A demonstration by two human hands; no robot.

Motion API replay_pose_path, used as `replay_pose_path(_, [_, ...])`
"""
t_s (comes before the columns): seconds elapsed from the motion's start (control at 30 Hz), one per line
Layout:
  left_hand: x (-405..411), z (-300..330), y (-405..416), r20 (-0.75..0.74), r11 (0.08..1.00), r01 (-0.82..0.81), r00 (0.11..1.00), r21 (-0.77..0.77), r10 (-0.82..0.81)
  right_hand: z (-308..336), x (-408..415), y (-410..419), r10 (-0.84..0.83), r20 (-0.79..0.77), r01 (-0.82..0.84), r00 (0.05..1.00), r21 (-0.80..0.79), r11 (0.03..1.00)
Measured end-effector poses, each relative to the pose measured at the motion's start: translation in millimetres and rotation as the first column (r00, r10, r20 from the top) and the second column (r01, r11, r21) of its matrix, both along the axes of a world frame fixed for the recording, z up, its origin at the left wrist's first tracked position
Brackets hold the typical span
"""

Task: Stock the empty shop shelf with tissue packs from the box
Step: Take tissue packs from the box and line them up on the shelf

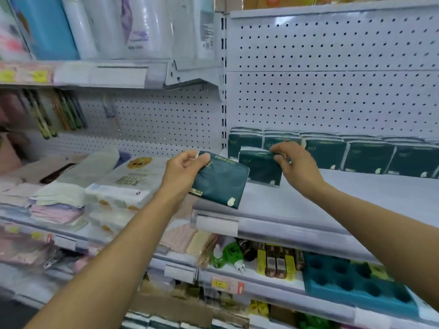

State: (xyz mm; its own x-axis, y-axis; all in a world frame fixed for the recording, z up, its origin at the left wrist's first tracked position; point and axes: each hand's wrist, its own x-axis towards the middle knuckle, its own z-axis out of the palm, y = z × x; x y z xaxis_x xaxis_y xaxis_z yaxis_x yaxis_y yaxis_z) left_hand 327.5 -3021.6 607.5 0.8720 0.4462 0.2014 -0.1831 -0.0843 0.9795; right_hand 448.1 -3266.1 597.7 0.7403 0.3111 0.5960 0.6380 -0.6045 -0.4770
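The left hand (184, 168) gripped a dark green tissue pack (219, 184), its fingers curled over the pack's upper left corner. The pack was a soft, flat, pillow-like rectangle in slightly crinkled film, printed with pale lettering along one edge, and it hung tilted over the front left part of the shelf (332, 200). The right hand (294, 162) pinched the top edge of a second pack (257, 166), which stood upright on the shelf just in front of the back row. Its fingers were bent around that edge and its thumb was hidden behind it.

The shelf was a smooth, pale grey metal board with a clear plastic label strip along its front lip. Behind it rose a white pegboard panel (332, 86), dotted with regular small holes. Against that panel stood a row of packs (344, 153), the same dark green blocks with white-edged tops, set side by side and touching from the left upright towards the right edge of view.

To the left, a neighbouring shelf held folded cloths (59, 203) in soft pastel stacks. Below lay a teal moulded tray (356, 286) with round hollows, of a matte, rubbery look. The box was out of view.
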Motion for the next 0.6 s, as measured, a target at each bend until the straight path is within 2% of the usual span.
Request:
replay_pose_path(0.13, [31, -7, 7, -0.011, 0.998, -0.042, 0.999, -0.039, 0.042, -10, 23, 11, 0.079, -0.012, -0.08, 0.997, -0.206, 0.975])
replay_pose_path(0.2, [42, -11, 10, -0.011, 0.996, -0.058, 0.998, -0.066, 0.058, -13, 34, 18, 0.043, 0.003, -0.04, 0.999, -0.279, 0.96])
replay_pose_path(0.33, [62, -17, 20, -0.041, 0.996, -0.066, 0.997, -0.064, 0.063, -14, 61, 35, -0.089, 0.128, 0.125, 0.988, -0.312, 0.942])
replay_pose_path(0.6, [92, -22, 31, -0.088, 0.995, -0.058, 0.995, -0.085, 0.05, -17, 107, 61, -0.12, 0.272, 0.222, 0.955, -0.383, 0.897])
